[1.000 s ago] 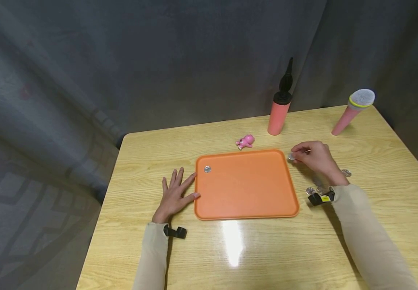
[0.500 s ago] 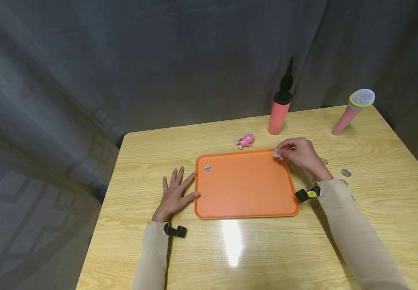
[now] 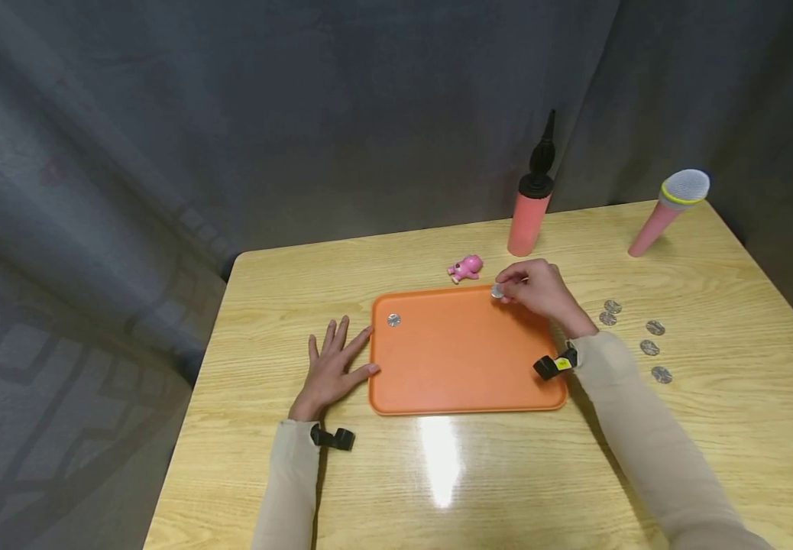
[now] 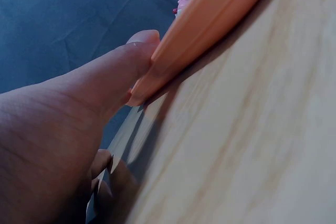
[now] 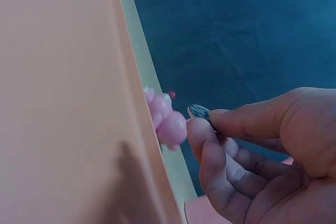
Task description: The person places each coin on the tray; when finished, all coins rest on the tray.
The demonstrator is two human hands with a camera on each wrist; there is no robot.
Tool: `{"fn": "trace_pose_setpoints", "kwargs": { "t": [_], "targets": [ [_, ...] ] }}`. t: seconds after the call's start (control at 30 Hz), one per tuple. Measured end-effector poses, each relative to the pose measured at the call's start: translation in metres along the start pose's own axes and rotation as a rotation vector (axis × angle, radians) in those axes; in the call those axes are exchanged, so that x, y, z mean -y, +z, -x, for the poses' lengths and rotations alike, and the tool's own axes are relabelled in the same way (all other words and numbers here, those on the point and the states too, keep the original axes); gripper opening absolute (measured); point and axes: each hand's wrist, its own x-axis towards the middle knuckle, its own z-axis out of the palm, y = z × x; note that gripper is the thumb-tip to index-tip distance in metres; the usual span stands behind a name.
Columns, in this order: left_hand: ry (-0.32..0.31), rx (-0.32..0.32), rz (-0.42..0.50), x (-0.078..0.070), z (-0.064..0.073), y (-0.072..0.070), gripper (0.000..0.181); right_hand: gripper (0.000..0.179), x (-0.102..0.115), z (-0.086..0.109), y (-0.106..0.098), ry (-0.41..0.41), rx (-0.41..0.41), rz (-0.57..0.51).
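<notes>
My right hand [image 3: 539, 289] pinches a small round silvery disc [image 5: 199, 112], coin-like, between thumb and fingertips. It is over the far edge of the orange tray [image 3: 465, 359], right of its middle. A similar disc [image 3: 393, 320] lies in the tray's far left corner. Beside the tray's left edge, my left hand [image 3: 329, 379] rests with fingers spread on the table. Its thumb [image 4: 143, 37] touches the tray's rim in the left wrist view.
Several more silvery discs [image 3: 649, 347] are scattered on the table right of the tray. Behind the tray lie a small pink figurine [image 3: 466, 268] and an upright pink pump [image 3: 529, 223] with a black nozzle. A pink toy microphone [image 3: 658, 228] stands at the back right.
My right hand has carried the disc leftward, from outside the tray's right edge to above its far edge. Discs under the right forearm have come into view. My left hand stays put.
</notes>
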Motion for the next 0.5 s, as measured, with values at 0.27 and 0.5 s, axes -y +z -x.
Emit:
{"fn": "trace_pose_setpoints", "kwargs": {
  "t": [0.27,0.5],
  "targets": [
    [-0.002,0.005,0.008,-0.001,0.000,0.000,0.071,0.014,0.008,-0.009,0.014,-0.012,0.037,-0.027],
    [-0.001,0.003,0.002,0.000,0.000,0.000,0.071,0.013,0.015,-0.014,0.025,-0.032,0.062,-0.049]
  ]
}}
